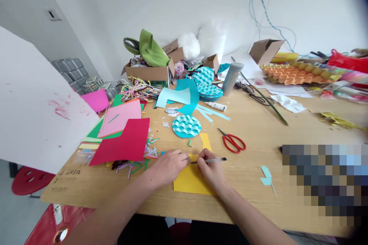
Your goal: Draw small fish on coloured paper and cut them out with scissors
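My right hand (211,165) is closed around a pen (215,160), its tip pointing left over a yellow paper sheet (191,183). At the sheet's upper left, my left hand (173,164) has its fingers bent together beside the pen tip; what is under them, if anything, is hidden. A small yellow piece (206,141) lies just above the sheet. Beyond my hands is a blue disc (186,126) with wavy pale strips. Red-handled scissors (233,142) rest to the right of it.
Red paper (126,143), pink paper (122,118) and paper scraps lie at left. Behind are a cardboard box (148,73), blue papers (191,93), a glue tube (217,106) and a grey bottle (232,79). Egg trays (294,73) stand at back right; a blurred-out area covers the right front.
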A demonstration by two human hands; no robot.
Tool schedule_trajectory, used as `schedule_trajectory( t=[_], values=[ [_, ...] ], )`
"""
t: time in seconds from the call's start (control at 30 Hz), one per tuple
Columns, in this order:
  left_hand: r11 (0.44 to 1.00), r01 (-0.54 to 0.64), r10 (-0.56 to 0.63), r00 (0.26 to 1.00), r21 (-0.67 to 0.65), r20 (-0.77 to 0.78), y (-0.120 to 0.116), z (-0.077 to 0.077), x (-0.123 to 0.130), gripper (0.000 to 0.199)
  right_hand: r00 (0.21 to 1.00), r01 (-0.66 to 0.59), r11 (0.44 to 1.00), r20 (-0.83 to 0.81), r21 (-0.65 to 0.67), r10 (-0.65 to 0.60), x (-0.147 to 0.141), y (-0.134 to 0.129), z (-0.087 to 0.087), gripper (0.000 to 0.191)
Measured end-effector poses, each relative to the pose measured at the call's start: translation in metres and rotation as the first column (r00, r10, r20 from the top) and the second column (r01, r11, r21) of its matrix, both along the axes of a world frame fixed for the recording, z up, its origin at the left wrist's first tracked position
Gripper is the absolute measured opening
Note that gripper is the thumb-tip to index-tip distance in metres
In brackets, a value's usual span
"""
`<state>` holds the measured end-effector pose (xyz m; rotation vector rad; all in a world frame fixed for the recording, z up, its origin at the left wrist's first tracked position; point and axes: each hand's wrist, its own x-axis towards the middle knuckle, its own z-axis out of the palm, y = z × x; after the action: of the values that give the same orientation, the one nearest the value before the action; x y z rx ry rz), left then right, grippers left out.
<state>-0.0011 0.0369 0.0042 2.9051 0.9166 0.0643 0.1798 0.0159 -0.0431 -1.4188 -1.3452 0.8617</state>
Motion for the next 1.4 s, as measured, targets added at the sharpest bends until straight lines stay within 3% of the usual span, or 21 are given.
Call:
schedule_trajectory(
  t=[0.3, 0.6, 1.4],
  values=[
    [0.999, 0.019, -0.021, 0.999, 0.048, 0.038, -0.0007, -0.0047, -0.0016, 0.022, 1.000, 0.001, 1.000, -0.016, -0.027, -0.001, -0.0001, -0.0005, 0.0010, 0.013],
    [1.000, 0.022, -0.023, 0.999, 0.021, 0.048, -0.0008, -0.0052, -0.0029, 0.030, 1.000, 0.004, 0.999, -0.015, -0.040, -0.004, -0.0001, -0.0004, 0.0005, 0.013],
    [0.996, 0.058, -0.057, 0.998, 0.071, -0.016, -0.0011, -0.0065, -0.0037, 0.025, 0.999, 0.010, 0.998, -0.052, -0.061, -0.013, 0.0001, -0.0010, 0.0032, 0.014]
  ],
)
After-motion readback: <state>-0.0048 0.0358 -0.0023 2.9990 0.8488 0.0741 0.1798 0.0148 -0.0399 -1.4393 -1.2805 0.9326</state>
